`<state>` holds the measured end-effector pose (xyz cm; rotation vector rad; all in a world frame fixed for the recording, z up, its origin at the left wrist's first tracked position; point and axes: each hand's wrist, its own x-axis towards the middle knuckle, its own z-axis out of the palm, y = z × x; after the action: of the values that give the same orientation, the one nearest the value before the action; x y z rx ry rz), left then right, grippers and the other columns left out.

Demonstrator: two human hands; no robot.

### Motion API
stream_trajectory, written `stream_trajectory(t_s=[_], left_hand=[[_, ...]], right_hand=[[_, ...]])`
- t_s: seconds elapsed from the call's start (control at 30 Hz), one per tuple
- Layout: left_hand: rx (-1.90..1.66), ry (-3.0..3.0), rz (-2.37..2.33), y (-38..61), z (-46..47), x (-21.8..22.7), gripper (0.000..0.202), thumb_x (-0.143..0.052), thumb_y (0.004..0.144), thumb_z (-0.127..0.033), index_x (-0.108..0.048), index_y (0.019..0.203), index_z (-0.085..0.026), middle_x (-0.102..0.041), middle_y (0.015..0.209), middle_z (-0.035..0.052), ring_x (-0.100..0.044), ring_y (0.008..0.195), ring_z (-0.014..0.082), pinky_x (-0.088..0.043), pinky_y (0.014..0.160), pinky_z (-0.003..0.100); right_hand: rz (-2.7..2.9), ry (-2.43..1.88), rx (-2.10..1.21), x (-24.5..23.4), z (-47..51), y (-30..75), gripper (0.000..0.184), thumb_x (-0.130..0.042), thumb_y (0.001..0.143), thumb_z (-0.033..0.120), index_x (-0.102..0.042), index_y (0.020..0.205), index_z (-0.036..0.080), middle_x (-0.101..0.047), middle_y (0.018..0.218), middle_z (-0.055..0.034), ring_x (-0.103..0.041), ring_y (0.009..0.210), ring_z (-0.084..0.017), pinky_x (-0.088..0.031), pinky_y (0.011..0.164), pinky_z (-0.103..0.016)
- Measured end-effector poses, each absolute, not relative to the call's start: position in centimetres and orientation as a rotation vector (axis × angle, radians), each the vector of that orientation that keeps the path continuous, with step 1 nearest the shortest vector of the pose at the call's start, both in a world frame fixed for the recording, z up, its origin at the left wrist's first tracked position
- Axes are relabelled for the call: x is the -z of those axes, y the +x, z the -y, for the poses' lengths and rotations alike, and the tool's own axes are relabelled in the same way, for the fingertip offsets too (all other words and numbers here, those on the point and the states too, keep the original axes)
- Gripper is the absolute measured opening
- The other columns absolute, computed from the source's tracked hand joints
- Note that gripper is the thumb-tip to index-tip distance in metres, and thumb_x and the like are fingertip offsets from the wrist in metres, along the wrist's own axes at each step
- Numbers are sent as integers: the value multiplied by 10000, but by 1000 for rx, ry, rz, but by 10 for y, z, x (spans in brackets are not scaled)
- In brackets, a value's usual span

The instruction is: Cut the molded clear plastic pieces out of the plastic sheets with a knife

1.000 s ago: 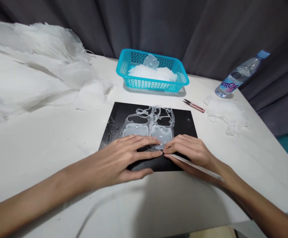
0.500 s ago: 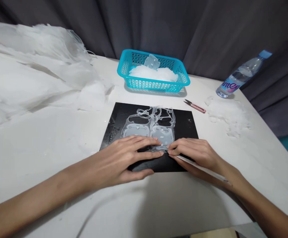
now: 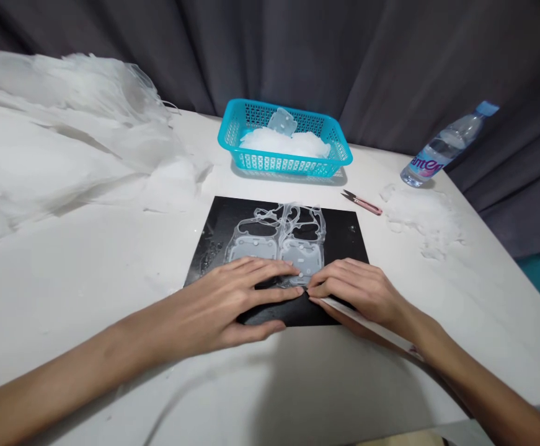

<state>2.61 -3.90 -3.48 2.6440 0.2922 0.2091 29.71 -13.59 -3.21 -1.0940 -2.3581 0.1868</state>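
Observation:
A clear moulded plastic sheet (image 3: 276, 241) with two rounded rectangular parts lies on a black mat (image 3: 223, 226) in the middle of the white table. My left hand (image 3: 232, 297) lies flat on the near edge of the sheet, fingers stretched out, pressing it down. My right hand (image 3: 358, 291) is closed in a pinch around a thin white blade-like tool (image 3: 367, 322); its tip meets the sheet's near edge beside my left fingertips.
A turquoise basket (image 3: 335, 148) holding several clear plastic pieces stands behind the mat. Small pink snips (image 3: 362, 203) lie to its right, near a heap of plastic scraps (image 3: 421, 217) and a water bottle (image 3: 441, 152). A big pile of clear sheets (image 3: 65, 142) fills the left.
Both hands stay in nearly the same place on the sheet's near edge; the right hand's pinch shifted slightly left and back. The view tilted a little.

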Motion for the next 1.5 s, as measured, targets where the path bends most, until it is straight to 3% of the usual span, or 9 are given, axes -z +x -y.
stream_trajectory(t_s=[0.33, 0.47, 0.67, 0.8, 0.9, 1.13, 1.3, 1.4, 1.5], left_hand=[[-241, 2617, -313, 27, 40, 34, 532, -671, 1011, -397, -563, 1531, -380, -470, 1659, 55, -527, 1464, 319, -428, 1227, 473], [-279, 2575, -339, 25, 41, 34, 487, -687, 1000, -398, -610, 1481, -381, -332, 1726, 66, -421, 1534, 348, -445, 1219, 505], [-270, 2544, -349, 24, 41, 34, 482, -684, 1002, -378, -610, 1478, -386, -314, 1730, 62, -411, 1536, 349, -442, 1222, 514], [-245, 2523, -364, 24, 40, 35, 480, -698, 992, -393, -625, 1466, -386, -325, 1723, 59, -410, 1535, 353, -445, 1220, 513], [-246, 2513, -364, 24, 40, 36, 487, -700, 992, -394, -621, 1472, -387, -294, 1734, 64, -388, 1548, 358, -428, 1230, 531], [-162, 2533, -409, 22, 38, 31, 497, -663, 1016, -434, -560, 1500, -476, -150, 1775, 4, -330, 1575, 385, -459, 1196, 560], [-350, 2473, -519, 29, 38, 32, 341, -649, 1030, -375, -605, 1367, -356, -379, 1638, 68, -486, 1469, 290, -476, 1174, 441], [-713, 2363, -667, 40, 39, 36, 477, -734, 976, -370, -486, 1373, -281, -514, 1492, 110, -529, 1403, 263, -461, 1160, 404], [-690, 2228, -734, 50, 42, 35, 548, -731, 980, -407, -453, 1438, -297, -673, 1296, 55, -627, 1259, 241, -489, 1090, 372]], right_hand=[[2412, -1177, -66, 35, 142, 290, 149, -506, 1068, 160, -651, 1054, 192, -763, 1126, -75, -702, 953, -177, -511, 831, -312], [2473, -1239, 205, 34, 150, 278, 249, -425, 1047, 85, -663, 1051, 159, -759, 1190, -122, -705, 989, -226, -554, 903, -365], [2498, -1150, 504, 38, 153, 269, 387, -307, 1060, 72, -680, 1165, 80, -783, 1177, -144, -724, 1066, -253, -567, 990, -376], [2490, -1105, 419, 37, 154, 269, 411, -289, 1066, 87, -622, 1297, 14, -789, 1144, -151, -734, 1076, -256, -584, 1000, -367], [2342, -1169, 215, 37, 144, 278, 373, -359, 1068, 102, -574, 1372, 80, -778, 1170, -136, -735, 1096, -231, -606, 981, -350], [1500, -1434, -228, 33, 93, 311, 214, -641, 1016, 281, -632, 1220, 217, -788, 1093, -75, -769, 1019, -221, -614, 952, -396], [1505, -1356, -750, 17, 109, 303, 270, -700, 989, 318, -644, 1241, 238, -796, 1105, -68, -762, 1042, -217, -607, 936, -368], [1570, -1288, -966, 7, 120, 297, 176, -709, 988, 325, -708, 1147, 250, -793, 1087, -49, -757, 1007, -209, -602, 882, -341], [1614, -1196, -1095, 0, 123, 297, 120, -692, 1000, 307, -736, 1102, 261, -784, 1113, -33, -744, 1026, -203, -594, 880, -335]])
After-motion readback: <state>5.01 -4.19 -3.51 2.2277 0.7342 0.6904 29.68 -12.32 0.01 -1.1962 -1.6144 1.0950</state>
